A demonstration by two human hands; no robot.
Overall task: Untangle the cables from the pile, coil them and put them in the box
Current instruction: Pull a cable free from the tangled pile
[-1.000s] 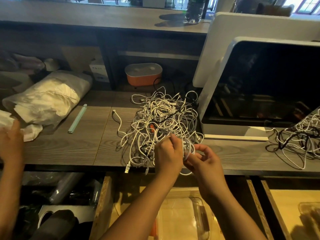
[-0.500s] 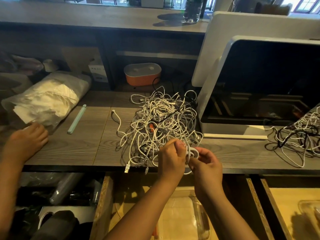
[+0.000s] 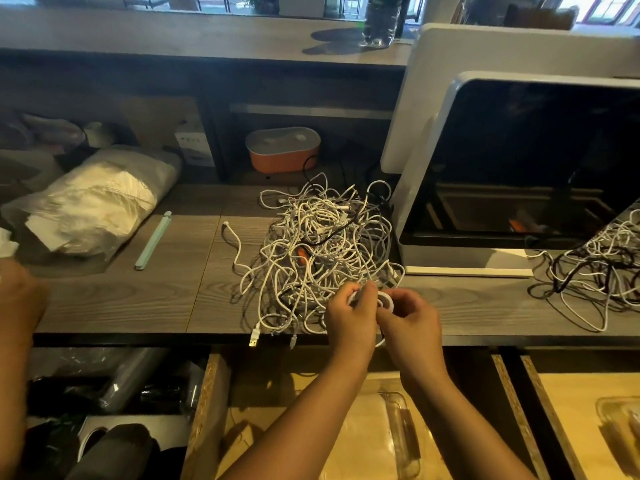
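A tangled pile of mostly white cables [image 3: 322,251] lies on the grey wooden counter [image 3: 138,299]. At the pile's near right edge, my left hand [image 3: 349,317] and my right hand [image 3: 408,320] together hold a small coil of white cable [image 3: 385,302]. My left hand's fingers pinch the coil's left side; my right hand's fingers curl round its right side. Below my arms, in an open drawer, sits a clear plastic box [image 3: 398,438].
A white-framed appliance [image 3: 519,174] stands right of the pile, with a second cable tangle [image 3: 595,271] beyond it. An orange box [image 3: 282,148], a bagged white bundle [image 3: 93,199] and a mint green strip [image 3: 153,240] lie left and behind. Another person's hand [image 3: 17,306] is at far left.
My hands have drawn closer together on the coil and shifted slightly right. The other person's hand at far left has moved about near the bagged bundle.
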